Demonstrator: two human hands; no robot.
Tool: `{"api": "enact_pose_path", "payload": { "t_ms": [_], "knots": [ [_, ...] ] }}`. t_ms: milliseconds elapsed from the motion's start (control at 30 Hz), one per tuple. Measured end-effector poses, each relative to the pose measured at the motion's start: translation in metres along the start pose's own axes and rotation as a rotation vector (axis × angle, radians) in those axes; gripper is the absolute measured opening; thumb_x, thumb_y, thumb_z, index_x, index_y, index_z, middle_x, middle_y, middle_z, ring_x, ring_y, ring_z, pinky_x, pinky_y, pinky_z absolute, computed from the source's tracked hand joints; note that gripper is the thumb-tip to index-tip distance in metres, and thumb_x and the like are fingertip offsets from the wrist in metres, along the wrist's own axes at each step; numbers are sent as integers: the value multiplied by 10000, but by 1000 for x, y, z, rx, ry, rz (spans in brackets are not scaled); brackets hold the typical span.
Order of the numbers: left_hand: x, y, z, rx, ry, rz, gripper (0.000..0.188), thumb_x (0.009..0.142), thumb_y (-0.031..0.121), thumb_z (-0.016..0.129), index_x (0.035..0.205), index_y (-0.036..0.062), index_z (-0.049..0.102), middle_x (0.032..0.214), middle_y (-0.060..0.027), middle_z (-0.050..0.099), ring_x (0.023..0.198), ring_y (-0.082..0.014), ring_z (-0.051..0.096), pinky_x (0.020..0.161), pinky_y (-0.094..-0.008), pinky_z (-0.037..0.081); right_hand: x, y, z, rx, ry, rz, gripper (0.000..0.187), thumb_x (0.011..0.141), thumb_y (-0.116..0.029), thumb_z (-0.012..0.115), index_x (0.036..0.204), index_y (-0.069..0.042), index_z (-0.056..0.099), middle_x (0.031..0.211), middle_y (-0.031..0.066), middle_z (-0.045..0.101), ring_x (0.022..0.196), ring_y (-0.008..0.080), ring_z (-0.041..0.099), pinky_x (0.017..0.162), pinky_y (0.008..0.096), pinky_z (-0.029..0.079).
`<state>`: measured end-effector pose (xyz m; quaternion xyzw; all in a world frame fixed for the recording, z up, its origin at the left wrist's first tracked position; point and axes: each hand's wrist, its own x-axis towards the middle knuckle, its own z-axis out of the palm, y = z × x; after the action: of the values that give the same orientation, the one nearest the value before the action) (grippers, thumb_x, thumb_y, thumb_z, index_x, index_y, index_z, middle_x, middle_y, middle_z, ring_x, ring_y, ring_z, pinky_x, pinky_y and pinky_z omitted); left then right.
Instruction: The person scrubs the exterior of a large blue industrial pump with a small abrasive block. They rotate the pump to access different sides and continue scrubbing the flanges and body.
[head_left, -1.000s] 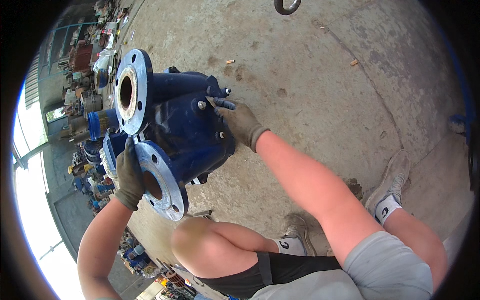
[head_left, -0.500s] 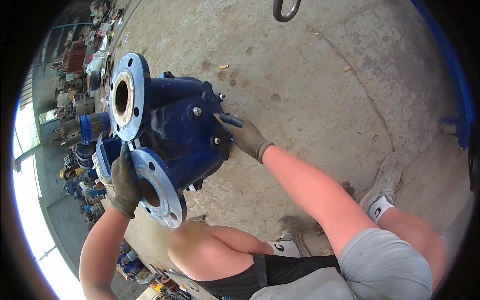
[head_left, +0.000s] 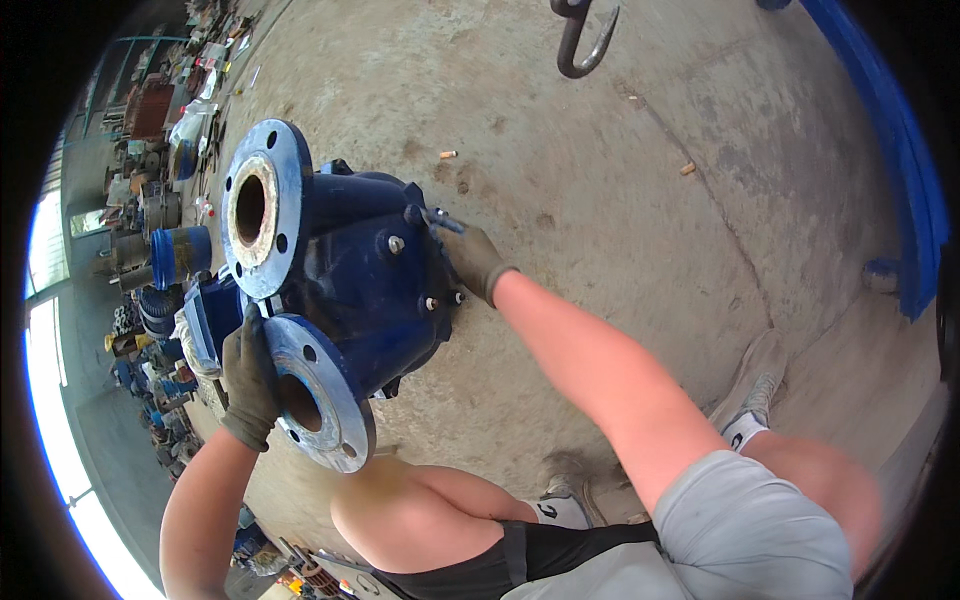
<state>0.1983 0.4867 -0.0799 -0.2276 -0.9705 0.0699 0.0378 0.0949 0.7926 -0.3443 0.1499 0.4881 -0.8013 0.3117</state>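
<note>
A dark blue cast pump casing (head_left: 350, 262) with two round flanges stands on the concrete floor before me. Its upper flange (head_left: 296, 180) and lower flange (head_left: 350, 420) have bolt holes around wide central openings. My left hand (head_left: 250, 375), in a dark work glove, grips the outer rim of the lower flange. At the casing's right end, my gloved right hand (head_left: 470, 255) has its fingers bent against the edge, beside the bolts. Blue marks its fingertips; a small piece may be pinched there, but I cannot make it out.
A steel hook (head_left: 585, 45) hangs at the top. Blue frame legs (head_left: 890, 130) stand at the right. A blue drum (head_left: 182, 255) and many machine parts line the left side. Cigarette butts (head_left: 448, 154) lie on the floor; my shoe (head_left: 755, 385) is at the lower right.
My right hand has shifted up along the casing's end edge. The left hand stays on the lower flange. The view has moved slightly, and more of the hook shows.
</note>
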Motion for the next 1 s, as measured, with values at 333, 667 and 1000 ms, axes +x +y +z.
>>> {"api": "enact_pose_path", "payload": {
  "t_ms": [333,667,1000],
  "knots": [
    [31,49,-10,-414,-2,-537,661,1167,496,515,907,-92,666,674,-89,449,691,-217,410,679,-434,429,3,3,-6,-42,-24,61,393,1124,-317,629,1442,-129,761,1146,24,799,897,146,686,809,325,571],
    [59,80,-33,-622,-144,-861,544,1128,440,567,1005,-46,777,900,-336,732,893,-545,720,789,-597,543,-19,-62,-24,-27,-126,795,260,1097,-322,611,1347,-269,663,852,-48,569,653,87,469,495,271,371],
    [64,73,-46,-670,-346,-918,405,1116,405,556,1052,67,770,987,-239,787,926,-488,749,854,-579,573,-14,-181,-33,-469,244,627,614,1079,-114,613,1671,-207,478,1105,39,742,793,179,712,576,344,504]
  ]
}}
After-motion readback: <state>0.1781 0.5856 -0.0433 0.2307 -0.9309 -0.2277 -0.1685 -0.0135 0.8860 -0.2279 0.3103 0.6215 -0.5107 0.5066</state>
